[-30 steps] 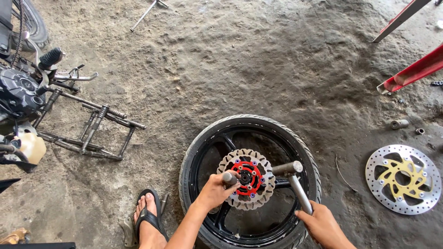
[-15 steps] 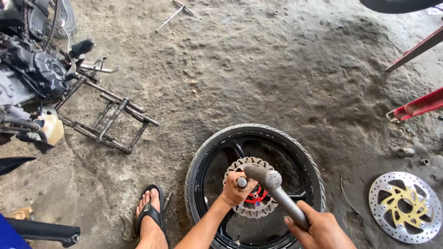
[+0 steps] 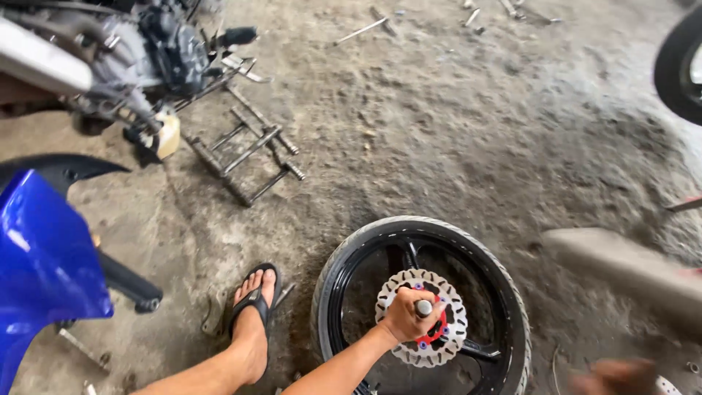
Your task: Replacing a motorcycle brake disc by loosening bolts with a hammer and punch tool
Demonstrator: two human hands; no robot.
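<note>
Wheel flat on floor, tool held upright at the hub

The left hand point(image 3: 404, 316) has its fingers closed around a metal tool shaft point(image 3: 423, 308) standing on the red hub of the brake disc point(image 3: 422, 327), so the black wheel point(image 3: 422, 307) lying flat on the dirt floor point(image 3: 439, 132) steadies it. The right hand point(image 3: 614, 376) is blurred at the lower edge; its grip cannot be told. A sandalled foot point(image 3: 252, 318) rests just beside the tyre.

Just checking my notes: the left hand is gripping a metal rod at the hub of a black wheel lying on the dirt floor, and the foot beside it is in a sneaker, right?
Not quite: in the head view the foot wears a black flip-flop sandal. The rest holds.
</note>
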